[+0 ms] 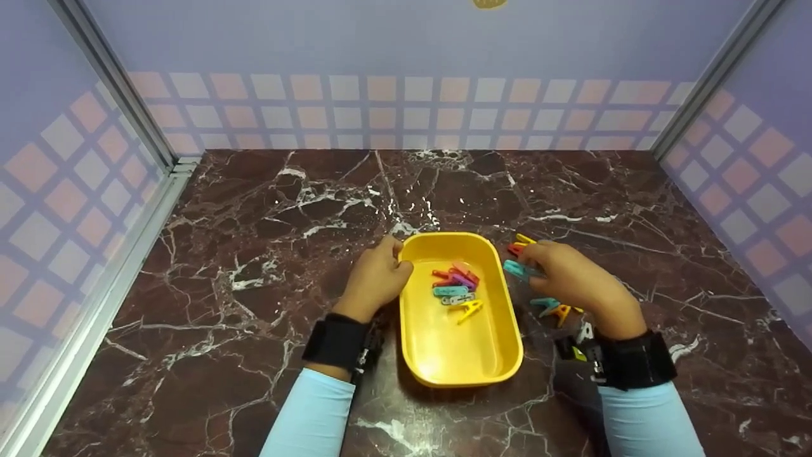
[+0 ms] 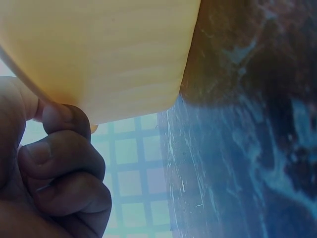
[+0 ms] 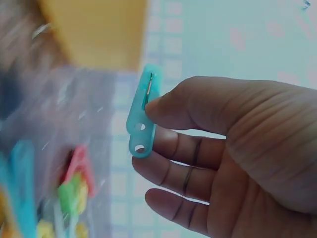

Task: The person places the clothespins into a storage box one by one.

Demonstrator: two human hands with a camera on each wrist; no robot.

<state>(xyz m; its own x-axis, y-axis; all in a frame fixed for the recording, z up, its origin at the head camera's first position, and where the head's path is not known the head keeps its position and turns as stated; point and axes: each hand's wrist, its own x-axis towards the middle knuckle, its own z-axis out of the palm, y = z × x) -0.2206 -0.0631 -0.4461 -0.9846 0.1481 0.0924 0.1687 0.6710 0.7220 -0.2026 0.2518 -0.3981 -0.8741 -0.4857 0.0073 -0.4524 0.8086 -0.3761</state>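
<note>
A yellow tray stands on the dark marbled table. My left hand pinches its left rim between thumb and curled fingers, also seen in the left wrist view, where the tray's outer wall fills the top. Inside the tray lie several clothespins: red, purple, teal, grey and a yellow clothespin. To the right of the tray, my right hand holds a teal clothespin between thumb and fingers, just off the table. Around that hand lie more clothespins, partly hidden under it.
Beyond the right hand lie a red clothespin and a yellow one. Nearer are an orange clothespin and a white clothespin. Tiled-pattern panels enclose the table at the back and sides.
</note>
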